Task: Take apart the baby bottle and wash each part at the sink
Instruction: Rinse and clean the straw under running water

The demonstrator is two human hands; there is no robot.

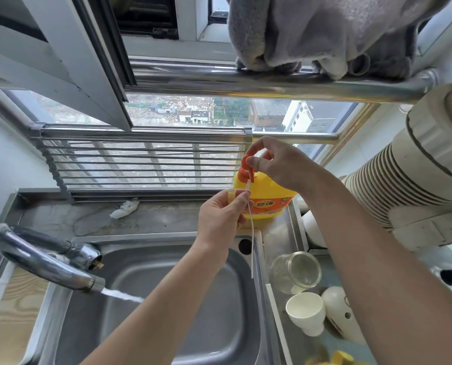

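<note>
My left hand (223, 219) pinches two small things between thumb and fingertips, above the 1 o'clock corner of the sink (167, 299). One is a small yellow piece (231, 196) that I take for one of the bottle's parts. The other is a thin white stem (252, 248) with a bristled tip, which hangs down over the basin's rim. My right hand (274, 164) is just above, at 1 o'clock from the left, its fingers curled over the orange pump (245, 167) of the yellow detergent jug (267, 201), with the thumb against its front.

The yellow piece looks translucent and rubbery. I judge it very light, soft enough to squash, and slippery once soaped, so I would hold it by its thicker end rather than its rim. The stem looks thin and whippy, so I would grip it close under the bristles for control.

The glass bottle body (295, 272) lies on its side on the steel bench (280, 241), at 3 o'clock from the basin. It is clear, round and hard, and I expect it to be the heaviest and most breakable part. With wet fingers I would take it around the middle, not by the mouth. At 5 o'clock from it a matte white cup (306, 312) lies tipped over.

Water runs from the chrome tap (48, 262) at 9 o'clock.
</note>
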